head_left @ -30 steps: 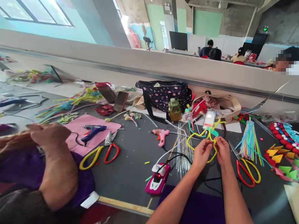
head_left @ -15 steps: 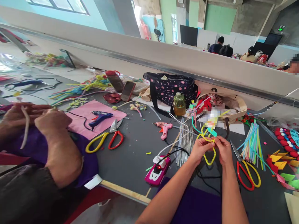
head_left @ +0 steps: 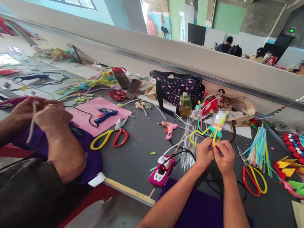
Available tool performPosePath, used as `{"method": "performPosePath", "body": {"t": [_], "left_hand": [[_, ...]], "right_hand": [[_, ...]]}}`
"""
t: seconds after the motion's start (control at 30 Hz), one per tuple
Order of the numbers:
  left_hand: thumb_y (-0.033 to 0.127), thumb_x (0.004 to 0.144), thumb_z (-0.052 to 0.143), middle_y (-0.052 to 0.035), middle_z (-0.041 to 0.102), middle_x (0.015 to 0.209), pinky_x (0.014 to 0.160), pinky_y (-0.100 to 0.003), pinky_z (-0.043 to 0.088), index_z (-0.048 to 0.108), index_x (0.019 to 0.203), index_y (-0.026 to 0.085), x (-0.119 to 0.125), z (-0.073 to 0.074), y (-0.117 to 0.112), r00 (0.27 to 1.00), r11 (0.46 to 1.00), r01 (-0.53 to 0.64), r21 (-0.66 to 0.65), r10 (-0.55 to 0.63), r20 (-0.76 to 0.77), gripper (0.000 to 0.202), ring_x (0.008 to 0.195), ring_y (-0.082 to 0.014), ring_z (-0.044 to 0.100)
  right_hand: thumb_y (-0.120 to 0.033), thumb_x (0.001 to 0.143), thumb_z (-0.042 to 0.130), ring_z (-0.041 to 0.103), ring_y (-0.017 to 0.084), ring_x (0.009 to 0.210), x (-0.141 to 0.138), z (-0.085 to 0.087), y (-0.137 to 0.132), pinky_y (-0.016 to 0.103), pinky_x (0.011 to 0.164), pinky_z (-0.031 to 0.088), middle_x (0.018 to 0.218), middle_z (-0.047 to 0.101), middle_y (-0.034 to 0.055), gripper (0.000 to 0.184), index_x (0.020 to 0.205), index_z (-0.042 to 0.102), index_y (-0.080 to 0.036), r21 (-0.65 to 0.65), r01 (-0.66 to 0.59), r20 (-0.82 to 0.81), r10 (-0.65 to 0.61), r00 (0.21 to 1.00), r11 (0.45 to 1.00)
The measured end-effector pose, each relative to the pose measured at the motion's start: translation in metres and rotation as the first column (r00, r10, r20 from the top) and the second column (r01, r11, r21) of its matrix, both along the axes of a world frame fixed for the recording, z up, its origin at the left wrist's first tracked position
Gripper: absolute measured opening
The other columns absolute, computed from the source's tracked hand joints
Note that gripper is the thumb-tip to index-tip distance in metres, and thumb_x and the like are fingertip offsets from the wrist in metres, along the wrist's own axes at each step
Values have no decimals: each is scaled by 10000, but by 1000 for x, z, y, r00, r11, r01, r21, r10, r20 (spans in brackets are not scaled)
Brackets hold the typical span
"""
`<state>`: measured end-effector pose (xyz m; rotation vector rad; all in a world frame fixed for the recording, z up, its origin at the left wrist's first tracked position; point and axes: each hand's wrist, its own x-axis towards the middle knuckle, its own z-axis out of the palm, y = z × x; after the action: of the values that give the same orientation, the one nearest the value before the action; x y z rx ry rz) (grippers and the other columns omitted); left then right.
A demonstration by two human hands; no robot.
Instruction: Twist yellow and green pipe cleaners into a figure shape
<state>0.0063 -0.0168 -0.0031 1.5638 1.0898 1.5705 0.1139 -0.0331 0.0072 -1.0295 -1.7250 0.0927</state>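
Observation:
A bent yellow pipe cleaner [head_left: 193, 135] is pinched between the fingertips of both hands, above the dark table. My left hand [head_left: 204, 152] is closed on it from the left side. Close beside it, my right hand [head_left: 224, 154] grips the same pipe cleaner with thumb and forefinger. One yellow length rises from the fingers, and another loops out to the left. Just behind the fingers shows a teal piece [head_left: 215, 131], partly covered by a blurred patch. Where the yellow stems cross is hidden by my fingers.
Left of my hands lie silver wires [head_left: 188, 152], a pink glue gun [head_left: 169, 129] and a magenta power strip [head_left: 162, 172]. Scissors [head_left: 253, 177] and pastel stems [head_left: 260, 150] are at right. A co-worker's hands [head_left: 48, 114] hold a pale stem at far left, near another pair of scissors [head_left: 116, 133].
My hands have drawn closer together, with the right hand lower. The yellow loop hanging below them is mostly gone from sight, and a wider loop now sticks out left. The view has shifted slightly.

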Motion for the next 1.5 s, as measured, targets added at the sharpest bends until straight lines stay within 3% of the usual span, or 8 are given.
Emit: {"method": "performPosePath", "body": {"t": [0.2, 0.4, 0.7, 0.9, 1.1, 1.27, 1.37, 1.5], "left_hand": [[245, 767, 629, -54, 666, 788, 641, -246, 466, 720, 869, 161, 3, -1, 2, 977, 979, 120, -165, -86, 197, 160, 688, -152, 593], [364, 731, 716, -39, 656, 712, 586, -228, 444, 702, 840, 132, 6, -6, 5, 898, 916, 299, -268, -175, 404, 257, 607, -123, 554], [390, 672, 770, -10, 603, 710, 569, -230, 494, 669, 785, 126, 8, 8, -2, 787, 841, 432, -325, -176, 592, 305, 571, -94, 528], [408, 642, 799, 7, 560, 631, 563, -240, 503, 650, 745, 122, 10, 14, -6, 741, 811, 491, -318, -197, 642, 339, 554, -90, 500], [408, 661, 797, -9, 600, 669, 598, -242, 466, 643, 715, 118, 8, 18, -9, 692, 791, 553, -261, -262, 673, 333, 570, -96, 542], [401, 649, 811, -13, 605, 626, 597, -237, 448, 642, 693, 114, 6, 14, -7, 660, 708, 644, -290, -321, 680, 336, 552, -99, 554], [387, 631, 826, -16, 613, 643, 568, -224, 458, 646, 722, 119, 7, 10, -6, 618, 650, 691, -316, -303, 726, 336, 545, -94, 558], [380, 645, 819, -4, 593, 613, 567, -230, 506, 649, 720, 123, 8, 8, -6, 556, 613, 729, -305, -270, 786, 317, 523, -82, 543]], "right_hand": [[-189, 879, 586, 600, 176, 769, 4, -2, 1, 321, 708, 474, 810, 665, 44, 83, 869, 659, -227, 59, 97, -38, -95, 995, 994], [-250, 892, 575, 607, 179, 776, 3, 0, -1, 328, 744, 474, 790, 660, 31, 110, 814, 650, -226, -59, 75, -224, -87, 971, 995], [-364, 825, 659, 517, 128, 633, -1, -4, 4, 245, 589, 407, 715, 593, -4, 186, 753, 630, -195, -239, 63, -641, -206, 739, 969], [-380, 758, 714, 469, 93, 537, 4, -5, 10, 221, 521, 373, 612, 549, -35, 222, 743, 615, -182, -324, -68, -801, -236, 550, 944], [-457, 727, 729, 495, 90, 472, 7, -9, 13, 204, 428, 374, 587, 549, -50, 306, 747, 563, -200, -383, -297, -869, -232, 437, 875], [-448, 679, 778, 486, 80, 414, 9, -9, 14, 182, 350, 352, 562, 558, -62, 331, 751, 562, -208, -364, -462, -920, -233, 316, 809], [-440, 692, 775, 490, 75, 411, 11, -8, 14, 182, 354, 375, 582, 583, -55, 319, 760, 569, -207, -356, -537, -928, -222, 299, 765], [-438, 731, 744, 477, 70, 397, 11, -8, 14, 187, 360, 384, 577, 577, -57, 292, 738, 562, -209, -382, -579, -913, -196, 359, 720]]}}
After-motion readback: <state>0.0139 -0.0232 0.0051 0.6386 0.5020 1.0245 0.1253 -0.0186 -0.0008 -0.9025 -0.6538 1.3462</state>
